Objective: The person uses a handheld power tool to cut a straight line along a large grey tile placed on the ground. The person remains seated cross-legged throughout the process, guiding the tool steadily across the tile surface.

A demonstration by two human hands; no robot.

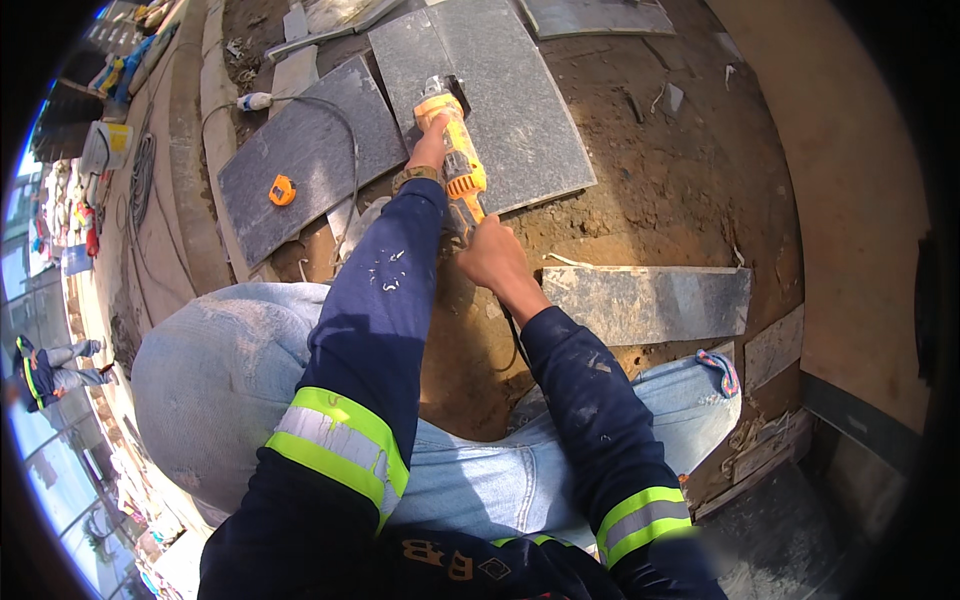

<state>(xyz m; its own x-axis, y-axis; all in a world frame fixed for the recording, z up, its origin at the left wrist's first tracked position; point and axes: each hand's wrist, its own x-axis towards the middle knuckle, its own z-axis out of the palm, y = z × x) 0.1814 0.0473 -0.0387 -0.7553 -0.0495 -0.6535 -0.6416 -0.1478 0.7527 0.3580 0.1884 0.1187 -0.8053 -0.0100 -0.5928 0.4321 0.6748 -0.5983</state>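
A yellow angle grinder point(461, 160) is held out over a large grey stone tile point(520, 110), its head toward the tile's middle. My left hand point(430, 148) grips the tool near its head. Round the rear end of the grinder's body my right hand point(495, 255) is closed. The disc is mostly hidden, and I cannot tell whether it touches the tile. A thin line runs along the tile ahead of the tool. To the left, a second grey tile point(300, 170) carries an orange tape measure point(283, 190) and a cable.
A cut tile strip point(650, 303) lies on bare soil at the right, by a brown panel point(850, 180). Cable connector point(254, 101) and curb point(200, 150) are at left. Beyond them stand a bucket point(107, 147) and coiled cable point(142, 170). Another person point(60, 372) is farther off.
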